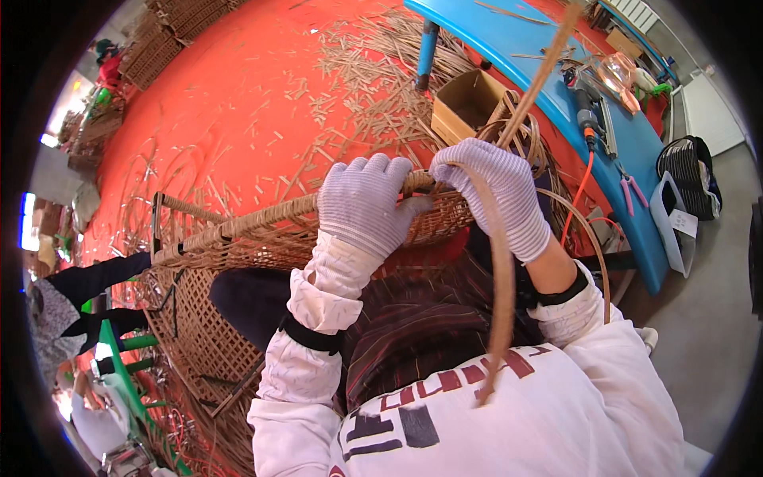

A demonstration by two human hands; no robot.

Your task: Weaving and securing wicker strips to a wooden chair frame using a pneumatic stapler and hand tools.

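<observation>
A woven rattan furniture piece (187, 326) leans across my lap, its rim (270, 221) bound with wrapped strip. My left hand (362, 195), in a white knitted glove, is closed over that rim with the thumb toward the right. Just right of it, my gloved right hand (501, 191) is bent at the rim's far end, its fingers closed on a flat rattan strip (502, 294). One length of the strip hangs down in front of my chest. Another length rises toward the upper right. My right fingertips are partly hidden.
A blue bench (648, 151) at right carries a power tool (586, 115) and pink-handled pliers (632, 191). A cardboard box (462, 103) stands beyond my right hand. Cut rattan scraps (373, 103) litter the red floor. At left, a person (95, 417) is beside a green bench (119, 374).
</observation>
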